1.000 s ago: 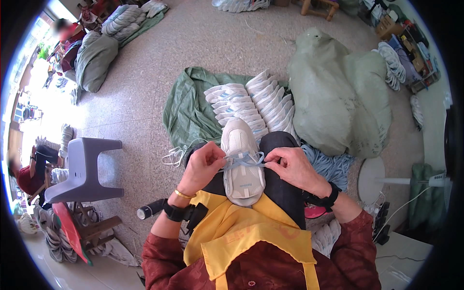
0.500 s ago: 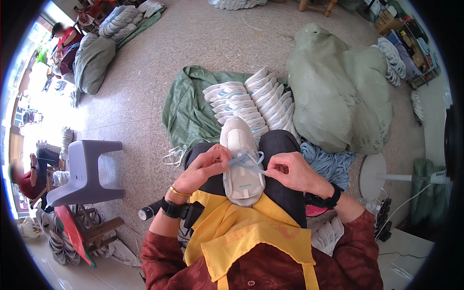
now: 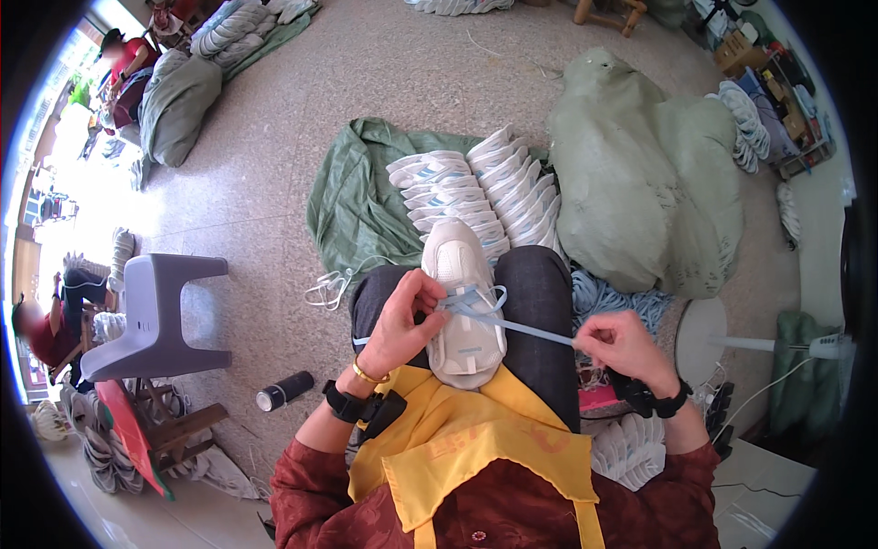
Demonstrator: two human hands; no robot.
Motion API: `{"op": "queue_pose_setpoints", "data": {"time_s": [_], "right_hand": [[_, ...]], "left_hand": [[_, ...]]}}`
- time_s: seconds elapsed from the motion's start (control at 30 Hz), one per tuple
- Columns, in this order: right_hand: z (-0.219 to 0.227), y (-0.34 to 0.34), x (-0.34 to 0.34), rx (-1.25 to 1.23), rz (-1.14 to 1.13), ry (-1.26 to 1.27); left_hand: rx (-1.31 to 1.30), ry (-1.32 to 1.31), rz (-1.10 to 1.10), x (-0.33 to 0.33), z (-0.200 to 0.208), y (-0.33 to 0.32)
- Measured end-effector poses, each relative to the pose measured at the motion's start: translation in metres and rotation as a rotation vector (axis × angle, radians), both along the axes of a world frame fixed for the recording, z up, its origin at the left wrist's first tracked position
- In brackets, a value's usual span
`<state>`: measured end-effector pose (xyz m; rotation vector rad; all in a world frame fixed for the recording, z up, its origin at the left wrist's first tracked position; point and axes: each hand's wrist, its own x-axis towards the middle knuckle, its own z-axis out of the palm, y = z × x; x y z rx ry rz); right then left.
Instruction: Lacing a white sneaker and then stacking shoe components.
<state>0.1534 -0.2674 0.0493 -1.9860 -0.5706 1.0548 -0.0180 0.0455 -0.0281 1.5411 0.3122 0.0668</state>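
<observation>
Right hand point(image 3: 629, 343) is pinching one end of a light blue lace point(image 3: 540, 332) between thumb and forefinger, with no visible gap at the tips and the other fingers curling in. A pale shoe point(image 3: 468, 349) is sitting at the middle of the lap, between the two dark trouser legs point(image 3: 535, 288). Its toe is pointing away from the body, its tongue end is facing the yellow apron point(image 3: 489, 439), and its laced side is turning upward. Its long axis is running almost straight out from the apron's front edge, leaning slightly left at the toe.

Left hand point(image 3: 405, 320) is bending over the shoe's left edge, its thumb and fingertips closing on the lacing, knuckles facing up. The right forearm is reaching past the lap's right edge, and that hand is holding well apart from the shoe, so the lace is stretching taut and sloping a little toward the body. One small loop is standing at the shoe's right edge.

Beyond the toe, two rows of white shoes point(image 3: 448, 194) are lying along the right side of a green sheet point(image 3: 343, 206). Blue cords point(image 3: 608, 302) are lying beyond the right knee.
</observation>
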Motion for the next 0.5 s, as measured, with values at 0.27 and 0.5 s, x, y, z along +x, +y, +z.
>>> {"op": "queue_pose_setpoints", "data": {"time_s": [0.27,0.5], "right_hand": [[-0.007,0.101,-0.023,0.367,0.202,-0.559],[-0.021,0.128,-0.007,0.336,0.296,-0.375]], "left_hand": [[0.193,0.071,0.069,-0.006,0.013,-0.008],[0.044,0.115,0.106,-0.009,0.012,-0.009]]}}
